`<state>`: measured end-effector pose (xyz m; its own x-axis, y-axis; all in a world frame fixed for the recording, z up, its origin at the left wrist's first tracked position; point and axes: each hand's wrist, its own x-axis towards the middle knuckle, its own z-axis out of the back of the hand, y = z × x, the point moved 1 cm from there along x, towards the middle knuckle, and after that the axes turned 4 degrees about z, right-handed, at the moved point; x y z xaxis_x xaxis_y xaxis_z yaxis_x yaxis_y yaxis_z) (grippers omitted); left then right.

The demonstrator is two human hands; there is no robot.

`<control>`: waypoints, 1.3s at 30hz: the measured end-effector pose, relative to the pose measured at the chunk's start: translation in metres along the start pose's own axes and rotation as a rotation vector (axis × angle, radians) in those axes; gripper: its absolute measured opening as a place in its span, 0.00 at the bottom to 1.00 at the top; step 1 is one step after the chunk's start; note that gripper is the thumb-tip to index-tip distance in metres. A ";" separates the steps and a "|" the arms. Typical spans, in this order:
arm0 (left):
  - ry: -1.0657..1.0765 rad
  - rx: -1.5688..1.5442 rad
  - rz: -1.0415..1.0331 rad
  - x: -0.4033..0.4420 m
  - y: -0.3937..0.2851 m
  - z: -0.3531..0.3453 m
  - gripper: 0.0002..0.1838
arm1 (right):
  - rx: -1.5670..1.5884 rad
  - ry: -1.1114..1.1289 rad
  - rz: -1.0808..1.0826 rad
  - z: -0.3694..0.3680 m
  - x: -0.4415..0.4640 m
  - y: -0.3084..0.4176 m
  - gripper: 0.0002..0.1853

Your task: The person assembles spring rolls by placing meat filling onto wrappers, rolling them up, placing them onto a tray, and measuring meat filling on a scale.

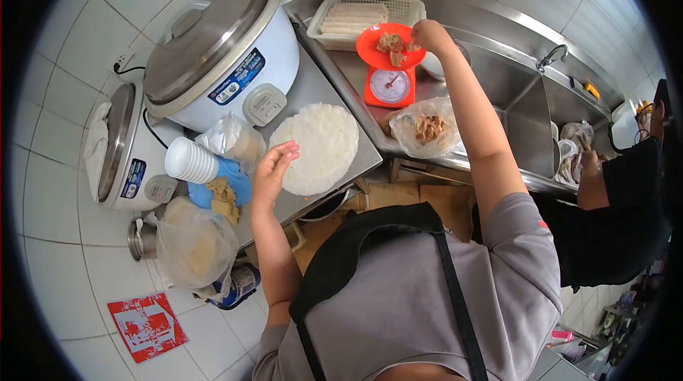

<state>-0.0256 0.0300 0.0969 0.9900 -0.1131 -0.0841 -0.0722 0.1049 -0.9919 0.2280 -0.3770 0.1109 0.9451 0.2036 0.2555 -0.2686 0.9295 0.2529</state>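
Note:
My right hand [431,35] reaches over the right edge of the orange pan on a kitchen scale [389,86]. Its fingers are closed beside small clumps of brown filling [390,42] that lie on the pan; whatever they hold is hidden. Below the scale, a clear plastic bag [427,127] holds more of the brown filling. My left hand [272,169] is raised at the left edge of a stack of round white wrapper sheets [316,147]. Its fingers are stretched out, with nothing seen in them.
A white basket [409,9] of pale rolls stands behind the scale. Two rice cookers [235,61] fill the left, with stacked white cups [191,160] and a plastic bag [199,239] in front. Right of the scale is a steel sink [523,100]; another person [605,217] works there.

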 end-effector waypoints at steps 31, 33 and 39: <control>0.179 0.004 -0.016 0.043 -0.004 -0.029 0.15 | 0.730 0.097 0.030 0.091 -0.163 0.042 0.07; 0.198 0.008 -0.016 0.046 -0.004 -0.033 0.15 | 0.793 0.160 0.090 0.072 -0.180 0.041 0.10; 0.254 0.016 -0.010 0.055 -0.002 -0.045 0.16 | 0.377 0.157 0.057 0.000 -0.202 0.044 0.07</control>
<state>0.0233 -0.0209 0.0902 0.9284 -0.3586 -0.0977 -0.0586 0.1183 -0.9912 0.0251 -0.3772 0.0708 0.9360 0.3225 0.1409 -0.3427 0.7437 0.5741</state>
